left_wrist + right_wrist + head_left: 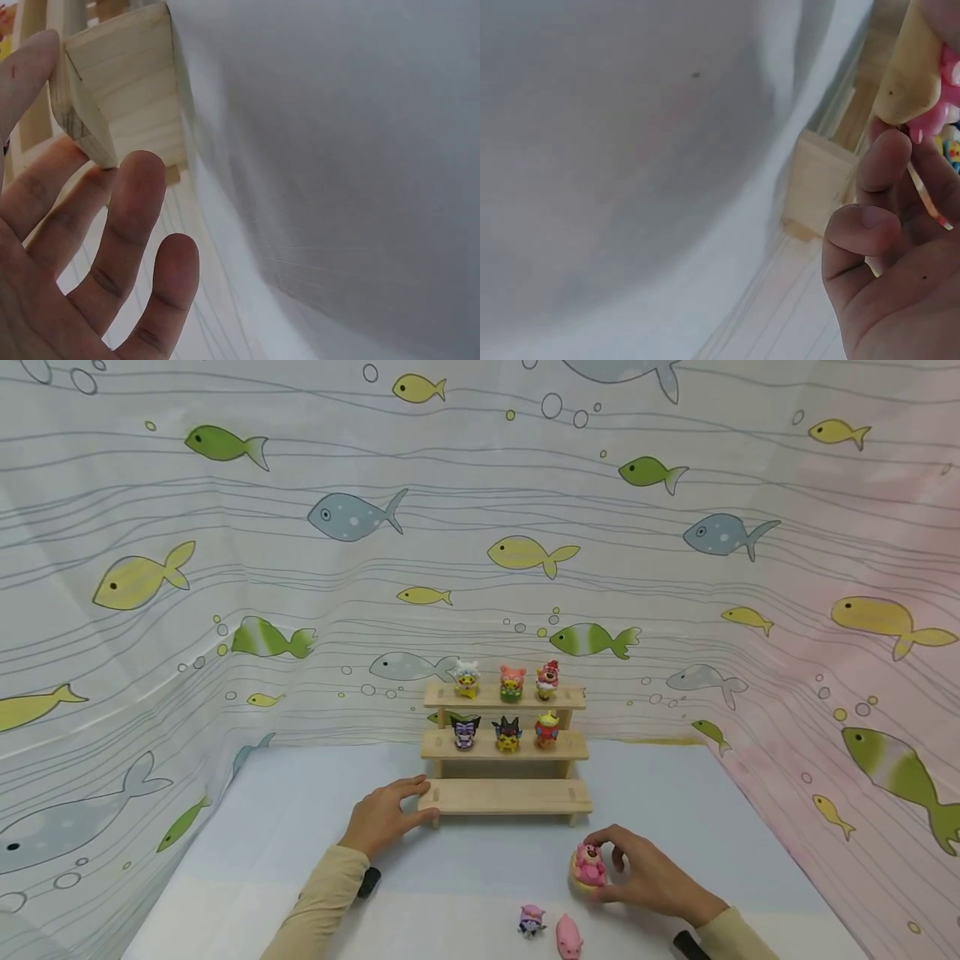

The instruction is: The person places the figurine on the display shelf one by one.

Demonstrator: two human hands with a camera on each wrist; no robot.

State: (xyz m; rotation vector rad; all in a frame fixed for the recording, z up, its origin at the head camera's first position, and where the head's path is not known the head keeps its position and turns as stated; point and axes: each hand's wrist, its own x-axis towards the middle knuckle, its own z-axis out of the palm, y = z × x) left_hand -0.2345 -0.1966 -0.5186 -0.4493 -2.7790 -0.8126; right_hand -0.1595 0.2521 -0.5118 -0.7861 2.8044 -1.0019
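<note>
A three-tier wooden display shelf stands on the table. My left hand grips the left end of its lowest tier, thumb at the front edge and forefinger at the back. In the left wrist view, the ring and little fingers stand off the wood. To the right, in front of the shelf, my right hand holds a pink bear figurine with a yellow base between thumb and fingers. Nearby on the table are a small pink-and-purple figurine and a pink pig figurine.
Three figurines, including a pink one, stand on the top tier. The middle tier bears three more, among them a purple-and-black one. A white cloth covers the table, and a fish-patterned curtain hangs behind and at the sides.
</note>
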